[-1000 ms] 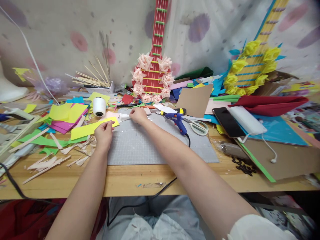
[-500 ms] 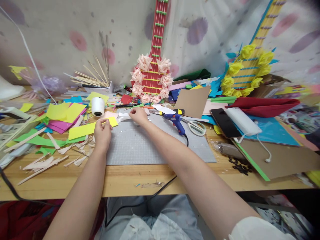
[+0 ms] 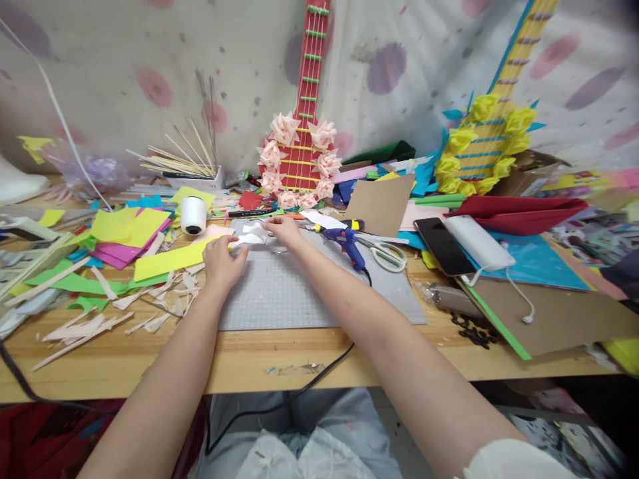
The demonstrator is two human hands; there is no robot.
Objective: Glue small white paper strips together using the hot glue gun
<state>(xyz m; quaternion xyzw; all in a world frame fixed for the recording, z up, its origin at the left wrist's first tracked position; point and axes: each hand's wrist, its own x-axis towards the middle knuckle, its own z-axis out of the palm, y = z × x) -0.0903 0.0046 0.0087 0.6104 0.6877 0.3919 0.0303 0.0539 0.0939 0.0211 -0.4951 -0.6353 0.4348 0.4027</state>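
Observation:
My left hand [image 3: 223,263] rests on the near end of a long yellow paper strip [image 3: 167,259] at the left edge of the grey cutting mat [image 3: 304,293], fingers curled and pinching toward a crumpled white paper piece [image 3: 252,235]. My right hand [image 3: 283,231] reaches from the right and pinches the same white piece at the mat's far edge. Both hands meet over it. What the fingertips grip beyond the paper is hidden.
A blue glue gun [image 3: 344,242] and scissors [image 3: 390,255] lie right of my hands. A white thread spool [image 3: 193,215], coloured paper sheets [image 3: 127,229] and scraps are left. A phone [image 3: 440,245], power bank [image 3: 474,241], cardboard [image 3: 554,313] and two paper guitars [image 3: 302,146] stand behind and right.
My left hand has moved right along the yellow strip to the white paper piece. My right hand shifted slightly and now meets it there. The view drifted a little.

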